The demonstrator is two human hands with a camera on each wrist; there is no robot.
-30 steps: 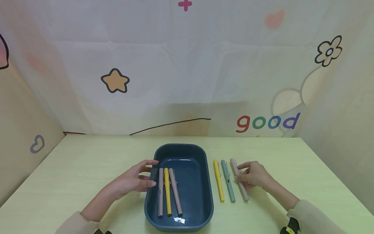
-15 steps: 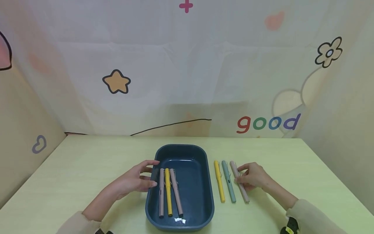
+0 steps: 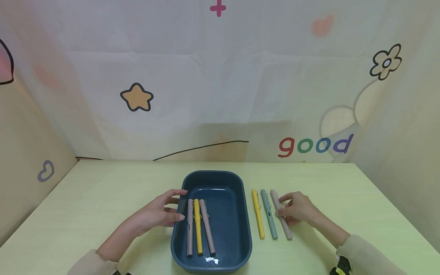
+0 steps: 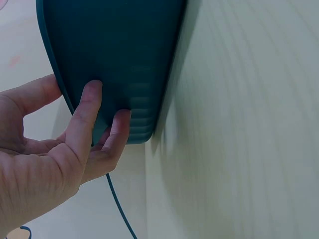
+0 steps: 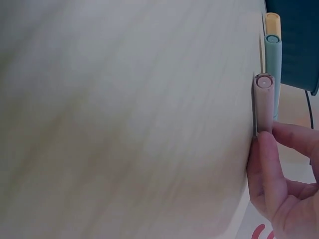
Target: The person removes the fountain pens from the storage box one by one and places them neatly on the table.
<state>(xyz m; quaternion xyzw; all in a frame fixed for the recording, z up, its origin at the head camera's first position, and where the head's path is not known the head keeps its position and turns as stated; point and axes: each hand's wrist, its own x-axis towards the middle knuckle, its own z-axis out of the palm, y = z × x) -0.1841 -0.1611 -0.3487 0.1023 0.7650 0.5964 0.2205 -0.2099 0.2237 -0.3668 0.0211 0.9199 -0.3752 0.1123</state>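
Note:
A dark blue rectangular tray (image 3: 229, 214) stands on the table in the head view. My left hand (image 3: 159, 209) grips its left side; thumb and index finger lie at the rim, and other fingers press the outer wall (image 4: 114, 50) in the left wrist view. Inside lie a mauve-grey pen (image 3: 190, 229), a yellow pen (image 3: 197, 229) and a second mauve-grey pen (image 3: 207, 229). Right of the tray, my right hand (image 3: 298, 208) pinches a pinkish-grey pen (image 3: 285, 227) between thumb and fingers. Its round end (image 5: 264, 82) faces the right wrist camera.
Between the tray and the right hand, a yellow pen (image 3: 258, 217) and a teal pen (image 3: 269, 217) lie side by side on the pale table (image 3: 137, 175). A printed cloth backdrop (image 3: 213, 84) rises behind the table and along both sides.
The pinkish-grey pen's near end has swung slightly left in my right hand, bringing it nearer in line with the teal pen. My left hand stays on the tray.

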